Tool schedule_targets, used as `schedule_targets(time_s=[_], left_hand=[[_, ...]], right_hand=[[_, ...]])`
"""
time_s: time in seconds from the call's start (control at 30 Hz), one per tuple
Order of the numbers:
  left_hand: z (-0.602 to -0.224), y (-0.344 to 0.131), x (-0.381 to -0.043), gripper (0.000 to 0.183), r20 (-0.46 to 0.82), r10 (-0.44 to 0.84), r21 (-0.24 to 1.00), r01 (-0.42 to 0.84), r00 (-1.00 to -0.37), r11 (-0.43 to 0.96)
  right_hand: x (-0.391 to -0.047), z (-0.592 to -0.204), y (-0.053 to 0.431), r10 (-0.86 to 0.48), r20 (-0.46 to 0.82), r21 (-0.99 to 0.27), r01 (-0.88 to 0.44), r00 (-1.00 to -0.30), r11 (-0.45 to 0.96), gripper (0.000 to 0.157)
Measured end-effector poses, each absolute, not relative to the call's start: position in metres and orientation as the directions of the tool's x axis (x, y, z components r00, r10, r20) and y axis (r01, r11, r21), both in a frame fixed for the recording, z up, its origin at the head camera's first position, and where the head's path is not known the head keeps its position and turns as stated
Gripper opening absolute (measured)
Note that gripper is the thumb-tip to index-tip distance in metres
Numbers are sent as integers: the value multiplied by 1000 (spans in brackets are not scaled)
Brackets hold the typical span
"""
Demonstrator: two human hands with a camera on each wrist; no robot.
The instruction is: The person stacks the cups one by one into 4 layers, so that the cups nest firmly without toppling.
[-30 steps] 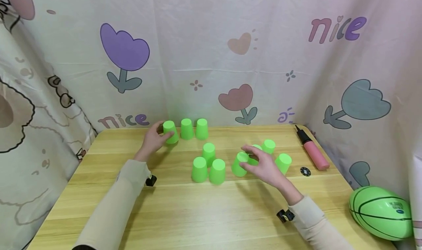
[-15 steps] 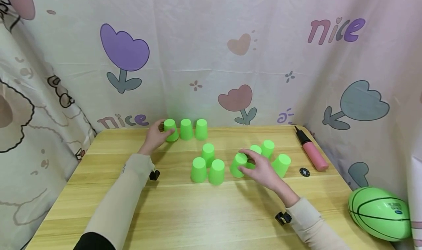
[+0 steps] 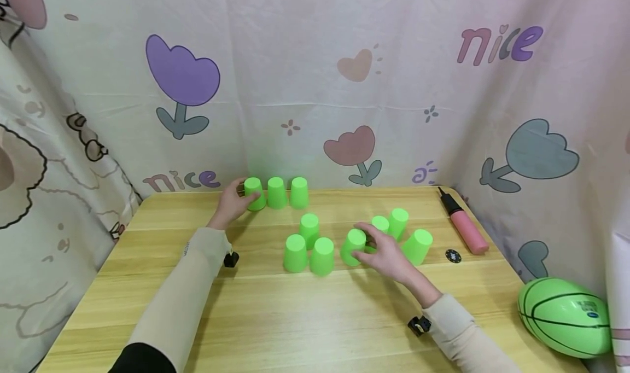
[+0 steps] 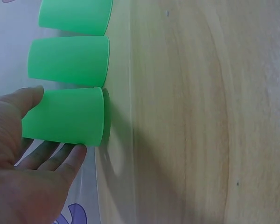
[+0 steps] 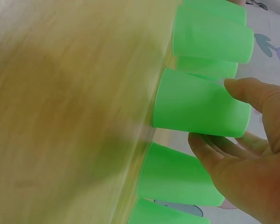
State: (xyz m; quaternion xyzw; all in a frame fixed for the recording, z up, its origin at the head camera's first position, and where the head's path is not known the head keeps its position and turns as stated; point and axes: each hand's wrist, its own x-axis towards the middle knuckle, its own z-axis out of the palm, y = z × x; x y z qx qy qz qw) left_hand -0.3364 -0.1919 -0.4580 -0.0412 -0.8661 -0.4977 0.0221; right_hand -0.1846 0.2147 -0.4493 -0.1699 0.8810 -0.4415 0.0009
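My left hand [image 3: 232, 202] grips the leftmost upside-down green cup [image 3: 253, 191] of the back row, thumb on one side and fingers on the other. In the left wrist view that cup [image 4: 67, 116] stands beside two more in line. My right hand [image 3: 385, 256] holds another upside-down green cup [image 3: 352, 247] between thumb and fingers, right of a triangle of three cups [image 3: 322, 257]. The right wrist view shows this cup [image 5: 200, 102] between neighbouring cups. Behind and right of my right hand are three more, one of them a green cup [image 3: 417, 247] beside the wrist.
A pink hand pump [image 3: 467, 228] with a black nozzle lies at the table's right edge. Near it is a round black chip [image 3: 453, 256]. A green ball [image 3: 563, 317] sits off the right corner. A patterned curtain [image 3: 275, 77] hangs behind the wooden table [image 3: 275, 324].
The cup in my left hand has moved slightly back and straightened into line with the two beside it. My right hand has shifted slightly left with its cup, toward the triangle.
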Motion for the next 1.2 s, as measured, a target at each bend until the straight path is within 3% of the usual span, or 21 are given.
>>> schedule_targets(time_s=[0.83, 1.2], left_hand=[[-459, -194, -334, 69, 81, 13, 859, 76, -997, 506], [-448, -200, -329, 95, 81, 56, 843, 99, -995, 529]], right_hand=[[-184, -456, 213, -272, 105, -771, -251, -956, 585, 74], [-186, -451, 213, -260, 110, -772, -247, -959, 586, 72]])
